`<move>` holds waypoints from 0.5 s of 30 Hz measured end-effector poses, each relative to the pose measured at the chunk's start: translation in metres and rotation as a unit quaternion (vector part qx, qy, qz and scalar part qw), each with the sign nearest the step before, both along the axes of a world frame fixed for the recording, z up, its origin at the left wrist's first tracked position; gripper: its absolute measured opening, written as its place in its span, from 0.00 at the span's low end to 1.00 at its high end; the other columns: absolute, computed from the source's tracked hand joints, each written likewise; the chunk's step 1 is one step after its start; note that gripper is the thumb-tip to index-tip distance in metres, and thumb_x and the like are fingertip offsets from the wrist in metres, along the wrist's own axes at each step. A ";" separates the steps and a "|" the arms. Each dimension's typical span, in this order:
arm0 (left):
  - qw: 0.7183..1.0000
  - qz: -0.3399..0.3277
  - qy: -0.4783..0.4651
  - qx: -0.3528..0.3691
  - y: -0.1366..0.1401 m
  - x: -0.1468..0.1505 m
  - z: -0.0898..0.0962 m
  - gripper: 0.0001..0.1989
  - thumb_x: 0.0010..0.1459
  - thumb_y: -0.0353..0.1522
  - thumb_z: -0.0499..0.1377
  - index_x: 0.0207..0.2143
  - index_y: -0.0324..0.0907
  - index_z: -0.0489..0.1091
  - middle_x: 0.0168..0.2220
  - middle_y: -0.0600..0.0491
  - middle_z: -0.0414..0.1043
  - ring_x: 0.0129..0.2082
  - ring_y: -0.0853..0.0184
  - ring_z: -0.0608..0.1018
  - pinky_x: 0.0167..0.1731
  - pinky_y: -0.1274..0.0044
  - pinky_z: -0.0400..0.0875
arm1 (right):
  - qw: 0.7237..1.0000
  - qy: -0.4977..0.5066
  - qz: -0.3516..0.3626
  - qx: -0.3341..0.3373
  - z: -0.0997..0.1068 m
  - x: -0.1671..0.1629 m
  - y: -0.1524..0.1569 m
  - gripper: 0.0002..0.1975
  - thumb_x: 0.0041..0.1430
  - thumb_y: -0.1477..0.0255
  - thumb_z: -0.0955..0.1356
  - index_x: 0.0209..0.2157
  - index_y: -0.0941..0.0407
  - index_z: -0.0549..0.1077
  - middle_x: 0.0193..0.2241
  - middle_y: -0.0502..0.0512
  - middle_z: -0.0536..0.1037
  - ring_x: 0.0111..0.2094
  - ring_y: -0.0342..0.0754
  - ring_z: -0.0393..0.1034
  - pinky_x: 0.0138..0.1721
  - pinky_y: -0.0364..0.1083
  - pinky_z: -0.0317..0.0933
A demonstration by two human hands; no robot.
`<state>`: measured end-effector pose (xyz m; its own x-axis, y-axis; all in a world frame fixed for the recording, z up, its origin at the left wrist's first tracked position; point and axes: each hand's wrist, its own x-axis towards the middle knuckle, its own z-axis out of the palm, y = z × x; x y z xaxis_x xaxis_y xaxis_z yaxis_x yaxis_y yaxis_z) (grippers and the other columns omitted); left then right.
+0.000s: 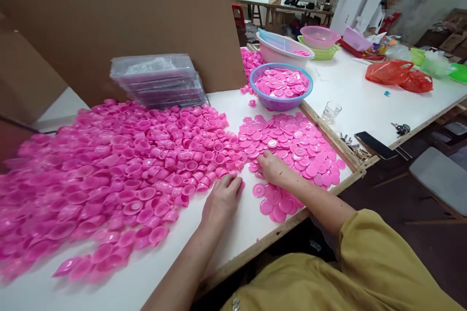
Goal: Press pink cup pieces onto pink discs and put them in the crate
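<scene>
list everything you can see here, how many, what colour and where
table: count unclear, white, under the goods
cups: many, pink, heaped left
discs: many, pink, heaped centre
blue-rimmed basin: one, blue-purple, behind discs, disc-filled
white basin: one, white, farther back
bowl: one, pink, upper centre-right
basket: one, green, under bowl
wrapped stack: one, greyish, behind cups
cardboard: count unclear, brown, upper left
glass: one, clear, right of discs
phone-like slab: one, black, table edge
bags: count unclear, red, right
seat: one, grey, lower right
another person: one, pale clothing, far right
background clutter: several, mixed colours, too small to itemise
left hand: one, bare, beside cups
right hand: one, bare, at discs
</scene>
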<state>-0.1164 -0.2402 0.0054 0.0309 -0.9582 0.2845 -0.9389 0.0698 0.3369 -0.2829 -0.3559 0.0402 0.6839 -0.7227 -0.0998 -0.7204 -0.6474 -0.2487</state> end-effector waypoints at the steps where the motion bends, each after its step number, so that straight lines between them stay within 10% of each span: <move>1: 1.000 -0.003 0.001 0.001 0.006 0.001 0.002 0.15 0.63 0.38 0.48 0.35 0.45 0.73 0.41 0.46 0.73 0.41 0.59 0.74 0.41 0.70 0.70 | 1.000 -0.003 -0.001 0.001 -0.001 -0.001 -0.001 0.10 0.63 0.72 0.64 0.46 0.59 0.69 0.47 0.62 0.68 0.38 0.49 0.69 0.37 0.46 0.64; 11: 0.995 0.068 0.056 0.051 0.082 0.028 0.002 0.11 0.59 0.38 0.52 0.39 0.46 0.71 0.38 0.51 0.76 0.38 0.59 0.76 0.36 0.70 0.71 | 0.999 0.007 -0.007 -0.045 0.022 -0.011 -0.010 0.08 0.62 0.76 0.63 0.43 0.59 0.70 0.41 0.61 0.73 0.36 0.51 0.71 0.31 0.45 0.60; 15: 0.987 0.106 0.106 0.062 0.097 0.031 0.002 0.13 0.57 0.40 0.55 0.40 0.45 0.74 0.38 0.50 0.77 0.37 0.60 0.77 0.39 0.71 0.71 | 0.995 -0.094 0.000 0.035 0.031 -0.004 0.003 0.04 0.61 0.75 0.65 0.38 0.57 0.71 0.34 0.55 0.77 0.35 0.47 0.71 0.34 0.43 0.61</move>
<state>-0.0853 -0.1429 0.0073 0.2799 -0.9510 0.1316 -0.8354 -0.1737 0.5215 -0.2865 -0.3531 0.0710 0.6946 -0.7191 -0.0209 -0.6578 -0.6232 -0.4230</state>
